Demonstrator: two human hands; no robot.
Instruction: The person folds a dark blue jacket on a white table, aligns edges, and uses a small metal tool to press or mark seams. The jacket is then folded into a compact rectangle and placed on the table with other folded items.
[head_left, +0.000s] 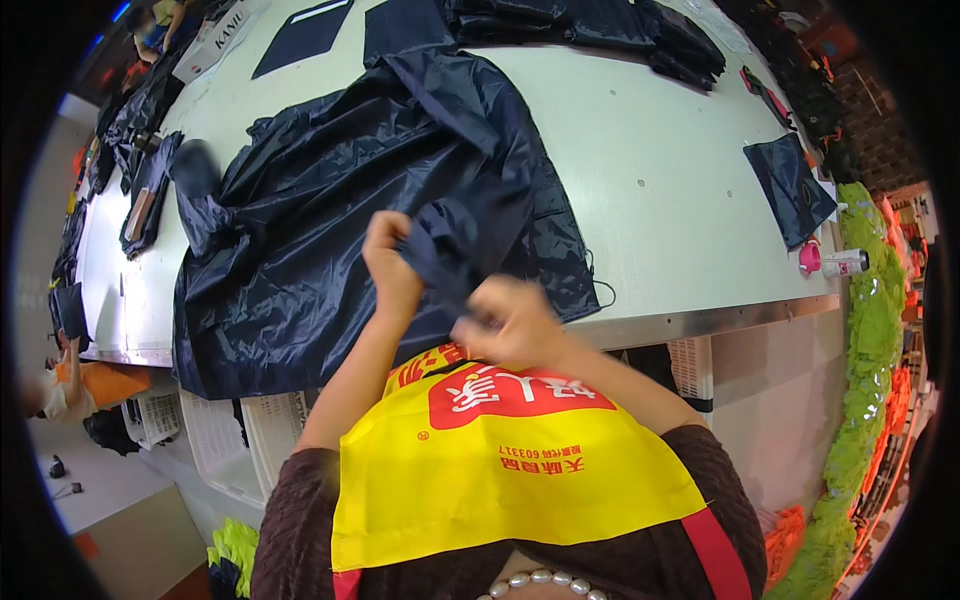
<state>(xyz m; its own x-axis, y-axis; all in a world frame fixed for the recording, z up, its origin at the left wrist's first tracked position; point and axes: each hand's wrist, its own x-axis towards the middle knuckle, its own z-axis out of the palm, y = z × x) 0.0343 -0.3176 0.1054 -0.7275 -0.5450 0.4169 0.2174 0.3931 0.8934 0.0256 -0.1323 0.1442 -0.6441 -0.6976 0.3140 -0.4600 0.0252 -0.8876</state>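
Note:
A shiny dark navy jacket [330, 220] lies spread and wrinkled over the near part of the white table, its lower edge hanging over the front. My left hand [392, 262] is closed on a gathered part of it, which looks like a sleeve end [442, 245] lifted above the rest. Just to the right and nearer to me, my right hand [512, 318] is closed on the same bunched cloth, slightly blurred by motion. A thin dark cord loop [603, 293] sticks out at the jacket's right edge.
Folded dark garments [590, 25] lie at the table's [660, 200] far side. A dark fabric piece [790, 190], a pink item [809, 257] and a white bottle [846, 262] sit at the right. White crates [215, 445] stand below. At the far left, another person's hand [68, 350] shows.

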